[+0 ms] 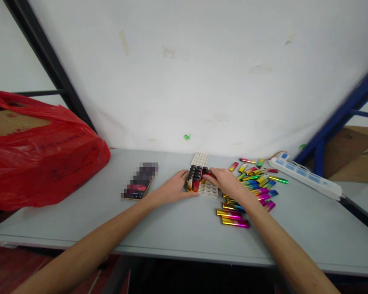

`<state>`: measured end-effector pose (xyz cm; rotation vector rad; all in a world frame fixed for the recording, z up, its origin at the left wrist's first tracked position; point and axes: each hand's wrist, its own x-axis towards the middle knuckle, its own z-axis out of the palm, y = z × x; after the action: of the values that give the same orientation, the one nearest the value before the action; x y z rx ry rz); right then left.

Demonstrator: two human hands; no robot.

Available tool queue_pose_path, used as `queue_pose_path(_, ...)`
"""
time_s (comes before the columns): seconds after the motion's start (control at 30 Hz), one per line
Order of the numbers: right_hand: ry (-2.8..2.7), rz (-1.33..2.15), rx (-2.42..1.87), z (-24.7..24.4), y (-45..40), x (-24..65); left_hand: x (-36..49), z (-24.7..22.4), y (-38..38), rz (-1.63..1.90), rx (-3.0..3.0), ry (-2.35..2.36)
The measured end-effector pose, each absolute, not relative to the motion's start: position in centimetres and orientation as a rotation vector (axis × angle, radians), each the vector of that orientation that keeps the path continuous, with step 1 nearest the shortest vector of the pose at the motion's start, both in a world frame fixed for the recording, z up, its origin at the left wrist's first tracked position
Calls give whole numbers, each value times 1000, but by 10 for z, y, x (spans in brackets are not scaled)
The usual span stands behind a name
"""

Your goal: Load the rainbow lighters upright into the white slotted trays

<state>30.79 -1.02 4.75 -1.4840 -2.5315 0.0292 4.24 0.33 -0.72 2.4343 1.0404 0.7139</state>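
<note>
A white tray with rows of round cups (209, 189) lies mid-table, and its left part carries upright lighters (196, 184) with black tops and shiny red and gold bodies. My left hand (174, 187) curves around the left side of these lighters, thumb along the front and fingers behind, steadying them. My right hand (222, 177) is closed at the right end of the rows, its fingers pinching a red lighter (206, 173) beside the standing ones. Part of that lighter is hidden by the fingers. To the right lies a loose pile of colourful metallic lighters (255, 182), partly behind my right forearm.
Another piece of white cupped tray (200, 158) sits toward the wall. A phone (141, 181), partly pixelated, lies at left. A red plastic bag (46, 155) with cardboard inside stands at the far left. A white power strip (305, 175) runs along the right, near cardboard boxes (352, 155).
</note>
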Motion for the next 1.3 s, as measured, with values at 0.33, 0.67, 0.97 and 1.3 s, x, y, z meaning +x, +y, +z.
queue_pose_path(0.33,-2546,-21,-1547,54,-13,305,42,-5,3,687,2417,1041)
queue_pose_path(0.67,-2140,-276,-1856,15,33,384,43,-3,2,676,2396,1082)
queue_pose_path(0.97,-2252,6,-1675,9,48,379,43,-3,2,669,2415,1073)
queue_pose_path(1.3,-1924,286,-1390,5,45,366,44,0,0,653,2399,1085)
